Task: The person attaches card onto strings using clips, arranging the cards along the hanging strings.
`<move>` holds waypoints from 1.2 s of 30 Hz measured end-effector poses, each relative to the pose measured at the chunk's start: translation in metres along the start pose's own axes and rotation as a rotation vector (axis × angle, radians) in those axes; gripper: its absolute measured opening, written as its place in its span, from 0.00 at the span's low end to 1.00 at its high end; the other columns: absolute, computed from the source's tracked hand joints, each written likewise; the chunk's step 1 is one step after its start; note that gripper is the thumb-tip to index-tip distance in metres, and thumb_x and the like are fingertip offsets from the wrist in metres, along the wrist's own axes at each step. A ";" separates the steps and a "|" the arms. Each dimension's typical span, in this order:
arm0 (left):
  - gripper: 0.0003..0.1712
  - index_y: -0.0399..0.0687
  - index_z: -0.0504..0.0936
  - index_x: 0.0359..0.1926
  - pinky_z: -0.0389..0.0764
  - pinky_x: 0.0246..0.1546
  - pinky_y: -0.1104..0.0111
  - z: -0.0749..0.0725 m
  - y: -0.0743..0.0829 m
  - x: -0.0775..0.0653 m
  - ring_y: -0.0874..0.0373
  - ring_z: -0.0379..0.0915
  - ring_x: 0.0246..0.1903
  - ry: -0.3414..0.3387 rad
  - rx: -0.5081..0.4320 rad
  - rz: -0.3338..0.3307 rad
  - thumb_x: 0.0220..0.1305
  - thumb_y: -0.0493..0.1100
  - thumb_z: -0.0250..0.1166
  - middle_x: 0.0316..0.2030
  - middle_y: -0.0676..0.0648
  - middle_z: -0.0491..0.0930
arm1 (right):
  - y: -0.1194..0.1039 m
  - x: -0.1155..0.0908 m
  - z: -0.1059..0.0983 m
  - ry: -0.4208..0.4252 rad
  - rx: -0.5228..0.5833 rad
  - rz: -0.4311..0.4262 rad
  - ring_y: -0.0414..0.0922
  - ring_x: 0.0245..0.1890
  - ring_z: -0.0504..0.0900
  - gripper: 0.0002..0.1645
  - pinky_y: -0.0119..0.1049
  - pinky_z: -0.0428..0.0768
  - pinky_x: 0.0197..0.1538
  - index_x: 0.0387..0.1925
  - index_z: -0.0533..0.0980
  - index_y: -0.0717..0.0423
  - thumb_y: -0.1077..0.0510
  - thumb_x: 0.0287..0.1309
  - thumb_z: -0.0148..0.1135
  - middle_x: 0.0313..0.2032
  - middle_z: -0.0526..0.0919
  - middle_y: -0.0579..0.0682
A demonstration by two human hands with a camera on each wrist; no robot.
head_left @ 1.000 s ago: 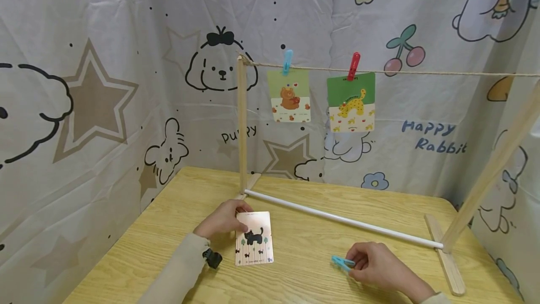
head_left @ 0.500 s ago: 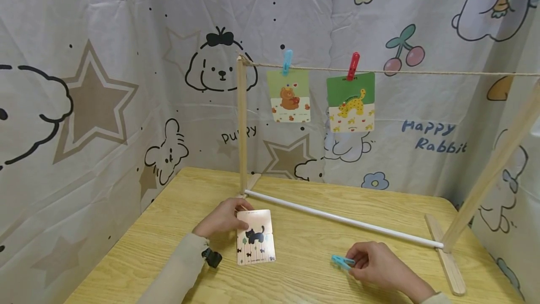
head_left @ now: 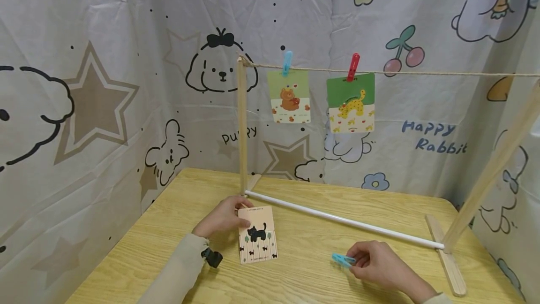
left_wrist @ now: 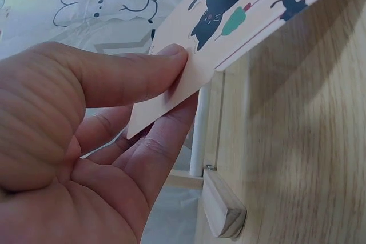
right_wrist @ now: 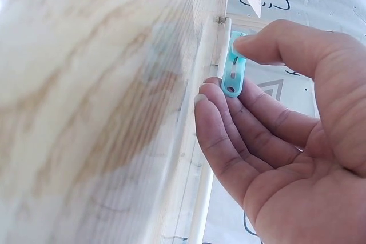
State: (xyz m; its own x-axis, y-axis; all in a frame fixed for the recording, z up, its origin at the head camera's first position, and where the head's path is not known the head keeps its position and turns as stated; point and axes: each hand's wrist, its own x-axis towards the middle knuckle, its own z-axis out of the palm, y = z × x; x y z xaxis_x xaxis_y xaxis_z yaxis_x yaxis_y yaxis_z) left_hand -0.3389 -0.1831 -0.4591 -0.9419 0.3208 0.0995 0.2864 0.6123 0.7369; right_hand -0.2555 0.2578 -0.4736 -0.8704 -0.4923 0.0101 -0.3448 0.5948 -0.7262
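Note:
My left hand (head_left: 223, 217) pinches a pale pink card (head_left: 258, 243) by its left edge, thumb in front and fingers behind. A black cat is printed on it. In the left wrist view the card (left_wrist: 200, 44) stands tilted above the table. To the right, my right hand (head_left: 375, 264) holds a light blue clothespin (head_left: 342, 261) between thumb and fingers, low over the table and apart from the card. The right wrist view shows the thumb pressing on the clothespin (right_wrist: 232, 70). Whether its far end is spread cannot be made out.
A wooden frame (head_left: 242, 125) carries a string (head_left: 413, 73) across its top. A bear card (head_left: 289, 100) hangs by a blue clothespin (head_left: 287, 63), and a leopard card (head_left: 351, 107) by a red clothespin (head_left: 353, 67). A white rod (head_left: 337, 218) runs low between the posts, above the table (head_left: 295, 285).
The card in my left hand has shifted slightly right and up and turned a little, losing its shine. My right hand and the clothespin have stayed almost still.

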 end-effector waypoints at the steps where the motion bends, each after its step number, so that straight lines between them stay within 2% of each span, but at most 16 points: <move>1: 0.23 0.47 0.85 0.52 0.80 0.45 0.59 0.000 0.000 0.000 0.54 0.76 0.42 0.004 -0.003 0.001 0.55 0.34 0.79 0.44 0.48 0.81 | 0.000 0.000 0.000 -0.001 0.002 0.002 0.35 0.31 0.82 0.11 0.31 0.82 0.33 0.40 0.84 0.54 0.57 0.57 0.76 0.32 0.86 0.43; 10: 0.24 0.43 0.83 0.56 0.81 0.54 0.51 -0.003 0.005 -0.001 0.47 0.78 0.54 0.002 -0.075 0.033 0.59 0.34 0.77 0.57 0.40 0.80 | 0.000 0.001 -0.001 0.028 -0.007 -0.010 0.34 0.31 0.83 0.10 0.31 0.82 0.34 0.41 0.84 0.54 0.59 0.56 0.75 0.33 0.86 0.43; 20: 0.24 0.44 0.82 0.60 0.80 0.57 0.48 -0.005 0.007 -0.002 0.42 0.77 0.60 -0.004 -0.110 0.045 0.64 0.35 0.74 0.62 0.38 0.78 | -0.002 0.001 -0.001 0.047 -0.017 -0.010 0.33 0.31 0.82 0.10 0.31 0.82 0.34 0.41 0.84 0.53 0.59 0.57 0.74 0.33 0.86 0.43; 25: 0.25 0.39 0.80 0.62 0.85 0.45 0.60 -0.004 0.009 0.000 0.47 0.82 0.50 -0.025 -0.170 0.072 0.65 0.32 0.71 0.57 0.36 0.80 | -0.002 0.001 -0.001 0.047 -0.003 -0.005 0.34 0.31 0.82 0.10 0.31 0.83 0.34 0.41 0.84 0.54 0.60 0.57 0.74 0.33 0.86 0.44; 27: 0.25 0.38 0.79 0.63 0.84 0.40 0.64 -0.004 0.009 0.001 0.50 0.83 0.46 -0.028 -0.191 0.076 0.65 0.31 0.70 0.55 0.36 0.81 | -0.002 0.000 -0.001 0.047 0.001 -0.002 0.34 0.32 0.82 0.10 0.31 0.83 0.34 0.42 0.84 0.54 0.60 0.57 0.74 0.33 0.86 0.44; 30: 0.26 0.38 0.78 0.63 0.82 0.38 0.69 -0.004 0.010 0.001 0.55 0.82 0.44 -0.017 -0.195 0.081 0.65 0.31 0.71 0.55 0.37 0.81 | -0.002 0.000 -0.002 0.053 0.003 -0.002 0.34 0.32 0.82 0.11 0.31 0.83 0.35 0.42 0.84 0.55 0.60 0.57 0.74 0.33 0.86 0.44; 32: 0.26 0.39 0.78 0.63 0.80 0.35 0.70 -0.005 0.010 0.001 0.57 0.80 0.40 -0.015 -0.205 0.087 0.65 0.31 0.71 0.53 0.38 0.81 | -0.002 0.001 -0.002 0.064 0.001 -0.004 0.34 0.32 0.82 0.11 0.31 0.83 0.35 0.42 0.84 0.55 0.61 0.56 0.74 0.33 0.86 0.44; 36: 0.26 0.39 0.77 0.63 0.76 0.31 0.71 -0.006 0.012 0.001 0.60 0.72 0.30 -0.026 -0.241 0.096 0.65 0.31 0.70 0.41 0.41 0.81 | -0.002 0.001 -0.003 0.093 -0.012 -0.002 0.33 0.32 0.82 0.11 0.31 0.83 0.35 0.41 0.84 0.55 0.61 0.55 0.74 0.33 0.86 0.43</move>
State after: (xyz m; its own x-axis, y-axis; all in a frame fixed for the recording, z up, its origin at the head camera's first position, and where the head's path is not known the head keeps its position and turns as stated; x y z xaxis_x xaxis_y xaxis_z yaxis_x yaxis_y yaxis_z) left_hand -0.3380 -0.1800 -0.4462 -0.9067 0.3896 0.1616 0.3211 0.3893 0.8633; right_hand -0.2567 0.2576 -0.4698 -0.8985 -0.4324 0.0754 -0.3500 0.6021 -0.7176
